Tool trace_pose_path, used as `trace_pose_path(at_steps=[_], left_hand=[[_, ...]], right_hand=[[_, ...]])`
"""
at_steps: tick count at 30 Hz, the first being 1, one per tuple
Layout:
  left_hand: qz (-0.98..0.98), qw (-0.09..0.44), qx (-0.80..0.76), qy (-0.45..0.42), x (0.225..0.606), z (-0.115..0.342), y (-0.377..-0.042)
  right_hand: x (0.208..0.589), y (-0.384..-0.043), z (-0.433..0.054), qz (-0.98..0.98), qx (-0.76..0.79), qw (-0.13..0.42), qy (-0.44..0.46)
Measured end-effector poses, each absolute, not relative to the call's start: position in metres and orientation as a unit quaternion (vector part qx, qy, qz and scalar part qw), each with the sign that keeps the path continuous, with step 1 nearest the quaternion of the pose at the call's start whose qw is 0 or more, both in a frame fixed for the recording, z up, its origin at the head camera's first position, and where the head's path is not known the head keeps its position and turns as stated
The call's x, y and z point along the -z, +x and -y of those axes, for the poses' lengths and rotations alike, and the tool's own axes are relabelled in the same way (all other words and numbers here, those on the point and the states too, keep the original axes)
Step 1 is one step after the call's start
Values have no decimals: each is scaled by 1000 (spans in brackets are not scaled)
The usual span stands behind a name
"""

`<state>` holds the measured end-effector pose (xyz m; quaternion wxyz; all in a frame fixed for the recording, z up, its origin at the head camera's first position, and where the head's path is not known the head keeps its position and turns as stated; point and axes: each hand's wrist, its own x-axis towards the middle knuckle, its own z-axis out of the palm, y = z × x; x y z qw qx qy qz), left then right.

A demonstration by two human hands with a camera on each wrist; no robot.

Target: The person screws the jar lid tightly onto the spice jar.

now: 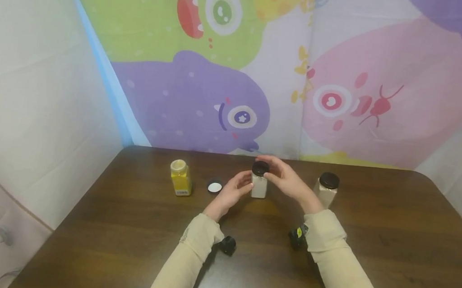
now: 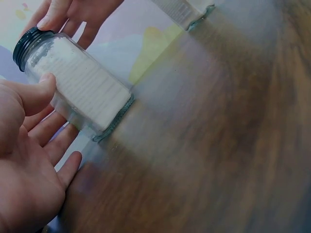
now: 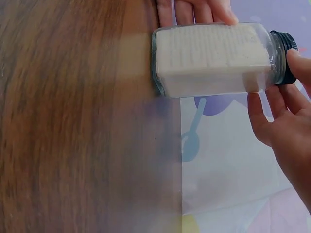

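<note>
A clear glass jar [image 1: 258,189] of white powder stands upright on the table between my hands, with a black screw lid [image 1: 260,169] on its mouth. My left hand [image 1: 232,191] holds the jar's side, its thumb on the near face and fingers behind the glass [image 2: 82,82]. From the right, my right hand [image 1: 289,181] grips the lid's rim between thumb and fingers. The right wrist view shows this thumb on the black lid [image 3: 285,41], while some fingertips lie near the jar's shoulder.
Left on the brown table [image 1: 125,244] stands an uncapped jar [image 1: 180,180] with yellow contents. A loose black lid [image 1: 214,187], white inside, lies between it and my left hand. A second black-lidded jar [image 1: 326,192] of pale contents stands behind my right wrist. A cartoon-printed cloth [image 1: 202,101] hangs behind.
</note>
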<state>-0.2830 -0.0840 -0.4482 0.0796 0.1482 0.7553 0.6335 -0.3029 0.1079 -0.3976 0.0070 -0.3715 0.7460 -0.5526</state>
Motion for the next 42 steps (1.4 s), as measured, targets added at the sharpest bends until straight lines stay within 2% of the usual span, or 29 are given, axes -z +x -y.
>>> trace_pose_path(at_steps=[9,15,26,31,35,42], left_hand=[[-757,74,-633,141,440,88,-279],[-754,73,-637,143,424,90,-267],[-763,45,-627,148,448,81,-278],[-765,44,-625,145,429,74,-265],[-770,35,-621,143,427,72,-262],[-766,52,-624,143,420,69,-257]], right_hand=[[382,-282,-96,-742,572,-47,-346],[390,-283,-95,-733,588,-65,-337],[406,-292,-101,-715,607,-43,-345],[402,-290,-104,-719,600,-57,-346],[401,-288,-105,-717,603,-53,-345],[399,-285,-106,-743,580,-58,-329]])
